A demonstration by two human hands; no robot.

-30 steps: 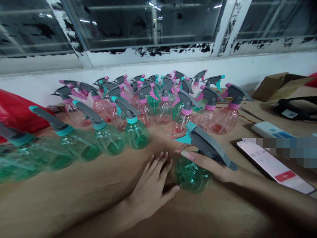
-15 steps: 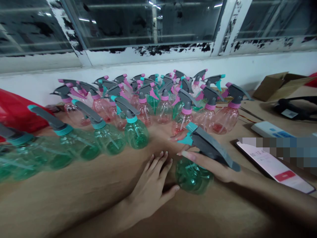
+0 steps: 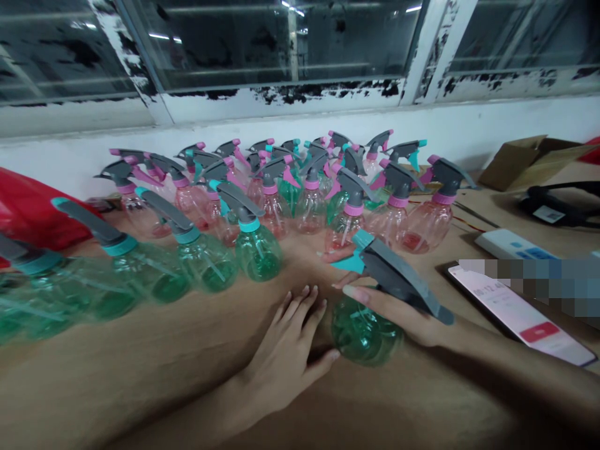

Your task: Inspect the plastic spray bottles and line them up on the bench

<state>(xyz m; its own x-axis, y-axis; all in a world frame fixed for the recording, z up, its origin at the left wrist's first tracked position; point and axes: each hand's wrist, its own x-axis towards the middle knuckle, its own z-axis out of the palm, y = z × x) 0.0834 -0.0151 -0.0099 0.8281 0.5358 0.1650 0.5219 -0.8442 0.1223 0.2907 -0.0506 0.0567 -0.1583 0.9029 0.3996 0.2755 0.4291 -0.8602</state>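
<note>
The right hand (image 3: 398,322) holds a green-tinted plastic spray bottle (image 3: 365,331) at about 5 o'clock from the middle of the view, its fingers (image 3: 370,300) curled narrowly around the neck beneath the grey trigger head (image 3: 398,278). The left hand (image 3: 285,356) lies open and flat on the wooden table (image 3: 140,356) at 6 o'clock, fingers spread and holding nothing, its thumb just beside the bottle, though whether they touch is hard to tell.

The thin-walled bottle looks empty, so it should be light but top-heavy and a little slippery, and the neck under the trigger seems the surest place to grip, with the round belly as a second hold.

Five more green bottles (image 3: 206,262) stand in a row from 9 to 10 o'clock. Behind them, at 12 o'clock, is a dense crowd of pink-tinted spray bottles (image 3: 426,222), probably about twenty, though overlaps spoil the count.

There is also one red plastic bag (image 3: 32,212) at 9 o'clock, one cardboard box (image 3: 529,164) at 2 o'clock and one smartphone (image 3: 520,315) at 4 o'clock
</note>
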